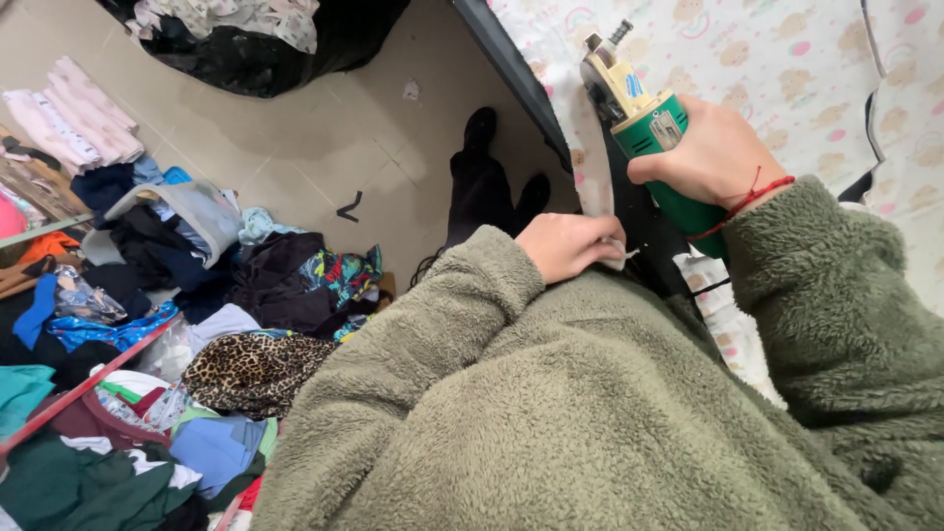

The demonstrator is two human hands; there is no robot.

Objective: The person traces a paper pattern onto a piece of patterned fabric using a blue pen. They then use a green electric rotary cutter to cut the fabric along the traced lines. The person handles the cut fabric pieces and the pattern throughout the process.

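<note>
Garment cutting workshop: printed fabric [787, 69] spread on table right, handheld electric fabric cutter [644, 128], heaped clothing scraps [197, 324] on tiled floor [324, 138] left.

Single head cam, looking steeply down the wearer's own front.

One view only, so no 2nd cam to share w/. Cam sits on the head, tilted down & a bit fwd: olive fleece sleeves and chest fill the lower half, very close to the lens. Right hand [710, 149] upper right and left hand [570, 243] mid-frame, both near. Desk [787, 69] w/ printed fabric runs along the top right, its dark edge cutting diagonally across. Left side of the frame drops to the tiled floor [324, 147], farther off, w/ a clothes pile [197, 295] at lower left. Horizon tilted; wide-angle, edges stretch.
</note>
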